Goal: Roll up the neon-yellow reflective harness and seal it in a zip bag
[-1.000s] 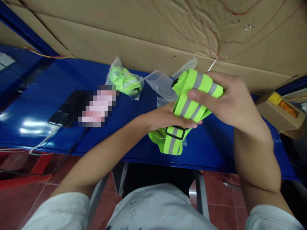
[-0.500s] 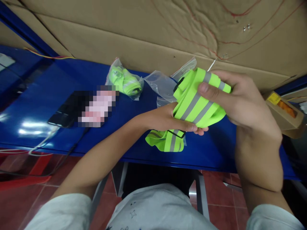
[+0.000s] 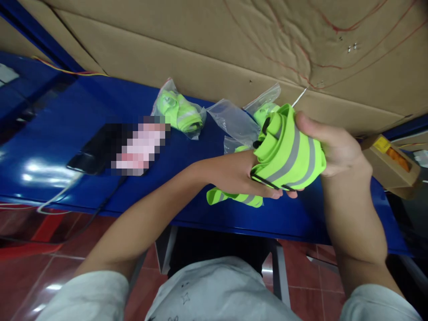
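Note:
A neon-yellow reflective strap [image 3: 294, 154] with grey stripes is wound into a thick bundle above the table. My left hand [image 3: 239, 176] is closed on its lower left side, fingers passing underneath. My right hand [image 3: 337, 142] grips the bundle's right side, the thumb at its upper edge. Black buckle pieces show at the bundle's left and lower edges. A loose end of strap [image 3: 234, 197] lies below my left hand. Behind the bundle are clear plastic bags [image 3: 234, 118], and more neon strap shows there, partly hidden.
A zip bag with a rolled neon strap [image 3: 180, 111] lies further left on the blue table [image 3: 110, 100]. Nearby are a black phone [image 3: 95, 149] with a cable and a blurred-out pink item [image 3: 140, 149]. An open cardboard box [image 3: 391, 165] stands at right, before a cardboard-covered back wall.
The bundle has turned and looks more tightly wound, and a buckle now lies along its lower edge. My right thumb has moved from the bundle's front face to its top edge.

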`<move>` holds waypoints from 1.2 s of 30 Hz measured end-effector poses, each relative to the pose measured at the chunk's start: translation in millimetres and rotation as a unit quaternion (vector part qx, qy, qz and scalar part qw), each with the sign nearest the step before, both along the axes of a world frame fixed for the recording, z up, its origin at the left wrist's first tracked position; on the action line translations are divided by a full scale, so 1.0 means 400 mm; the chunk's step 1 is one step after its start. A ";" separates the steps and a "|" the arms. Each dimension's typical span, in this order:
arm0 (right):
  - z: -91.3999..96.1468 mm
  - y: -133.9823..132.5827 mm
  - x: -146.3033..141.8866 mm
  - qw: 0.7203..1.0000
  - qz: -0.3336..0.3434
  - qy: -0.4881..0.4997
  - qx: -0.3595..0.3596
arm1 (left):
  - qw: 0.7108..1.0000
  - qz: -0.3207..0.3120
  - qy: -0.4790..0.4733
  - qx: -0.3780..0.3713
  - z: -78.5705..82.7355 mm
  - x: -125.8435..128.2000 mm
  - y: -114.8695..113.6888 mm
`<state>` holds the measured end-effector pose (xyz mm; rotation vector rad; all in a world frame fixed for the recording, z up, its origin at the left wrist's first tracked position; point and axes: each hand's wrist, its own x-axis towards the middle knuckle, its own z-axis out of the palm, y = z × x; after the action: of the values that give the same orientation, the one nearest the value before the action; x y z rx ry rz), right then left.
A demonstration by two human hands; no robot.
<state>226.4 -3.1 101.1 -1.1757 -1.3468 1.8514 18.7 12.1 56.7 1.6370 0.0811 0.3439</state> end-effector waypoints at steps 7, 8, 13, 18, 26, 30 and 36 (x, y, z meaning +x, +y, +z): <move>-0.033 0.022 -0.014 0.940 -0.118 -0.117 0.297 | 0.997 0.068 -0.002 -0.039 -0.014 0.004 -0.007; -0.026 0.019 -0.006 0.917 -0.104 -0.159 0.350 | 0.997 0.066 -0.008 -0.047 -0.019 0.008 -0.004; 0.009 -0.019 0.020 0.830 0.087 -0.308 0.457 | 0.989 0.126 -0.059 -0.041 -0.049 0.022 0.010; -0.011 -0.022 -0.002 0.776 0.036 -0.351 0.522 | 0.977 0.180 -0.031 -0.107 -0.039 0.019 0.006; -0.031 0.008 -0.003 0.744 -0.039 -0.371 0.554 | 0.919 0.223 -0.015 -0.326 -0.036 0.046 0.004; -0.026 0.011 0.006 0.776 -0.101 -0.316 0.536 | 0.920 0.261 0.001 -0.293 -0.040 0.044 0.014; -0.011 -0.001 0.016 0.851 -0.138 -0.235 0.448 | 0.964 0.142 0.078 -0.209 0.005 0.009 0.026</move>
<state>232.8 -3.5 96.8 -1.2058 -1.8687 0.5560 22.4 22.6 58.8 1.2283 0.4823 0.3855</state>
